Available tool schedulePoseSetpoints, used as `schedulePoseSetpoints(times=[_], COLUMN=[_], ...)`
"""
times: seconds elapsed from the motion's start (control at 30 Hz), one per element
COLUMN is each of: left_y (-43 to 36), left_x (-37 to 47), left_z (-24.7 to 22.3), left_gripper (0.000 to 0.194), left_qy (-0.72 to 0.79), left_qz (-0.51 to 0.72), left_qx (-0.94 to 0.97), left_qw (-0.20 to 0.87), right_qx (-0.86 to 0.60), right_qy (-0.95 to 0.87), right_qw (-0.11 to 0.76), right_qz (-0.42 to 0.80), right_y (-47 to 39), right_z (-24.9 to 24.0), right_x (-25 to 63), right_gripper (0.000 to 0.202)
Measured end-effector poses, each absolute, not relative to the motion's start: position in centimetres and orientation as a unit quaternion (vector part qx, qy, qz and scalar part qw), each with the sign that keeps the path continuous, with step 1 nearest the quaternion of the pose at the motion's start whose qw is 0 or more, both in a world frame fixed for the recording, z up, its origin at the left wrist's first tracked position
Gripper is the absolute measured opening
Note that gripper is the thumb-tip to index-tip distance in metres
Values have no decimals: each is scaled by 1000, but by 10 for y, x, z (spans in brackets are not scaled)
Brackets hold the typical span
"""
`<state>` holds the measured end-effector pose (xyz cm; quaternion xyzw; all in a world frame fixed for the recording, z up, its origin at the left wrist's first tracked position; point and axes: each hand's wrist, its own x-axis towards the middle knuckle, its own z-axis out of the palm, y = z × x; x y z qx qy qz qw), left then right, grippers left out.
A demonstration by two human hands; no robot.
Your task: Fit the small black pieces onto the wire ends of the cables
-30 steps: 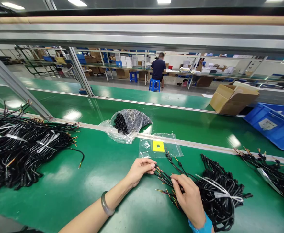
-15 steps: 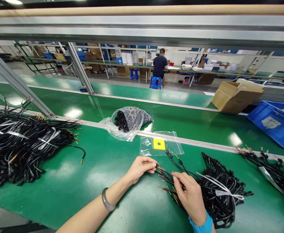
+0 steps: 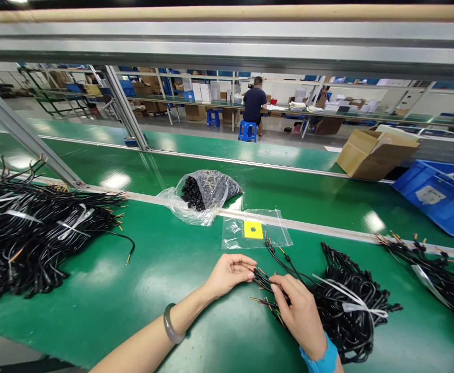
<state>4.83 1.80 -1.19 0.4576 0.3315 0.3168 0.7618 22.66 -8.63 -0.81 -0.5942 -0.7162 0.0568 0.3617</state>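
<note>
A tied bundle of black cables (image 3: 353, 305) lies at the front right, its stripped ends with red and yellow wires fanning out to the left. My right hand (image 3: 298, 308) is closed around several of these cables close to their ends. At the wire tips, the thumb and fingers of my left hand (image 3: 230, 274) pinch a cable end; whether a small black part is also between them is hidden. Behind my hands, a clear zip bag (image 3: 232, 235) with a yellow square piece (image 3: 253, 229) lies flat. An open plastic bag (image 3: 215, 189) spills small black parts (image 3: 192, 194) farther back.
A large heap of black cables (image 3: 36, 233) covers the left of the green table (image 3: 133, 311). More tied cables (image 3: 436, 280) lie at the right edge. A blue bin (image 3: 436, 199) and cardboard box (image 3: 374, 155) stand back right. A person (image 3: 255, 103) sits far behind.
My left hand has shifted slightly right and down, closer to my right hand, at the cable ends. My right hand has moved slightly left, still gripping the cables.
</note>
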Motion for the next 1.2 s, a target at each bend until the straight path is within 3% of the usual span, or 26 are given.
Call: schedulePoseSetpoints(times=[0.3, 0.8, 1.2], left_y=[11, -3, -11], left_x=[53, 52, 57], left_z=[-10, -12, -17], left_gripper=[40, 24, 24], left_qy=[341, 311, 300], left_qz=[312, 333, 338], left_qx=[454, 638, 677], left_qw=[762, 621, 581], right_qx=[-561, -571, -569], right_qy=[-719, -743, -724], right_qw=[409, 346, 382], right_qz=[41, 41, 82], right_y=[-86, -88, -92], right_z=[-5, -8, -2], right_x=[222, 222, 221], right_gripper=[9, 18, 19])
